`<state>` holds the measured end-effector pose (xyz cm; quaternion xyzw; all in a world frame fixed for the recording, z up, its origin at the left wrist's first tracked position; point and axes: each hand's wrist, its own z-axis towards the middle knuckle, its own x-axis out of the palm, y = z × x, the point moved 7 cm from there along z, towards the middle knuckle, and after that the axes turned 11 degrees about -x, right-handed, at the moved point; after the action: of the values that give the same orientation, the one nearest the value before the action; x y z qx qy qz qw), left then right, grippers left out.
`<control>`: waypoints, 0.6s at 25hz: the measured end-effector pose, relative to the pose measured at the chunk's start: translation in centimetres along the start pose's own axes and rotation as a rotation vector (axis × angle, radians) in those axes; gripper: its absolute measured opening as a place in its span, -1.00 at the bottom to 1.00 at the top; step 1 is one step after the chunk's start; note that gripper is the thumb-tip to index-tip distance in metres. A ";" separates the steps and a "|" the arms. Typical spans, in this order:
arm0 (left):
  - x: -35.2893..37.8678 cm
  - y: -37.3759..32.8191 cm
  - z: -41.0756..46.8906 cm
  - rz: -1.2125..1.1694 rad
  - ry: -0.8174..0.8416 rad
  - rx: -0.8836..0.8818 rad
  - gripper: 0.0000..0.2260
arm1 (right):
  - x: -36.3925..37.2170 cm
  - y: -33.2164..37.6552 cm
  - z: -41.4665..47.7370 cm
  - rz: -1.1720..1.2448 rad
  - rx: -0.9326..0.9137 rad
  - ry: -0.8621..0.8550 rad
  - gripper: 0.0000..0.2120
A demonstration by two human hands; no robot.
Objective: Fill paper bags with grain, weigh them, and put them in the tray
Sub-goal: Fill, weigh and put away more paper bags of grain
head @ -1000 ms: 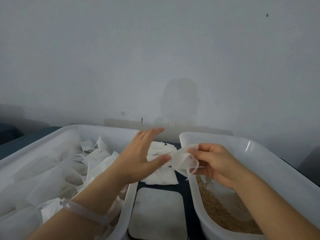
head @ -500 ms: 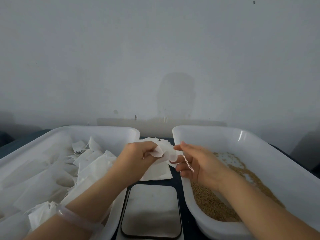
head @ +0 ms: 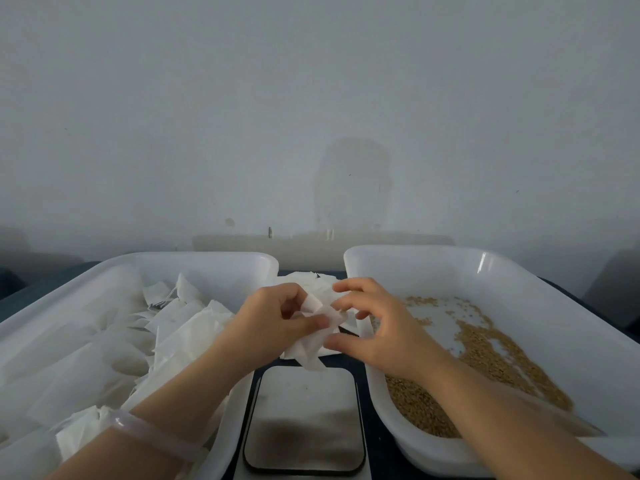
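Nearest, at 6 o'clock, a flat scale [head: 304,417] with a bare metal plate sits on the dark table between two white plastic tubs. At 7 o'clock a clear bracelet [head: 152,434] circles the left wrist, which reaches over the near corner of the left tray [head: 194,256]; that tray spreads toward 9 o'clock and holds a heap of white bags [head: 183,327], though whether they are filled cannot be told. At 4 o'clock the right forearm crosses the right tray [head: 450,252], where brown grain [head: 485,348] lies along the bottom, thickest at the near end. Just beyond the scale, at the centre, both hands meet in the air on one crumpled paper bag [head: 318,337]. The left hand [head: 273,323] is clamped on it, thumb pressed against curled fingers. The right hand [head: 377,327] curls round its right side, thumb at the lower edge and fingertips on top. Behind the hands, at 12 o'clock, a small pile of flat white bags [head: 301,278] lies between the tubs. Farthest off stands a plain grey wall [head: 311,116].
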<state>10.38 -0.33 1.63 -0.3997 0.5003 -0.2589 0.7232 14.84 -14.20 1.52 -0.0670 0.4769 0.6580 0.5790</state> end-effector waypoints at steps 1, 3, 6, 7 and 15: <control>0.3 -0.1 -0.1 -0.021 0.047 0.003 -0.73 | 0.1 -0.3 0.0 -0.043 0.008 0.007 -0.80; 0.7 -0.5 -0.4 -0.052 0.113 0.010 -0.78 | 0.1 -0.7 0.1 -0.060 0.028 -0.014 -0.85; 1.1 -0.3 -0.6 -0.006 0.192 -0.016 -0.85 | -0.5 -1.6 0.0 0.050 0.098 -0.103 -0.86; 1.1 0.0 -0.5 0.033 0.203 -0.034 -0.88 | -0.7 -2.0 -0.1 0.089 0.143 -0.129 -0.83; -1.0 0.8 0.0 0.147 -0.002 -0.065 -0.70 | -1.3 -2.1 -0.3 0.294 0.219 -0.161 -0.86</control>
<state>9.96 0.82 1.49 -0.3854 0.5356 -0.1882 0.7275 16.89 -15.54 1.04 0.1196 0.5026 0.6828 0.5166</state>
